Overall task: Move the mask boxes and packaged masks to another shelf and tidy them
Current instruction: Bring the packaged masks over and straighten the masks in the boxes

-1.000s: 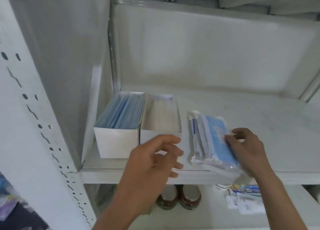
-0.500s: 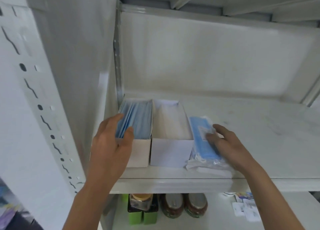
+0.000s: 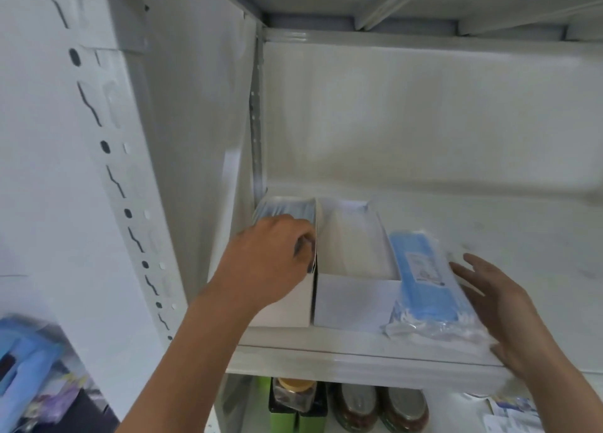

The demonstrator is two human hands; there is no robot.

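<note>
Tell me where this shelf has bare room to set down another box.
Bare shelf lies right of the mask packet and behind it, to the back wall. The left corner is crowded: two boxes side by side, packet alongside.

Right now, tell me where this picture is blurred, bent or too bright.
Head view: motion blur smears the right hand and the clear wrap of the mask pack; the left hand on the left box is only slightly soft. Wide-angle distortion bends the shelf post and the shelf edge. The back wall looks washed out, without sharp glare.
</note>
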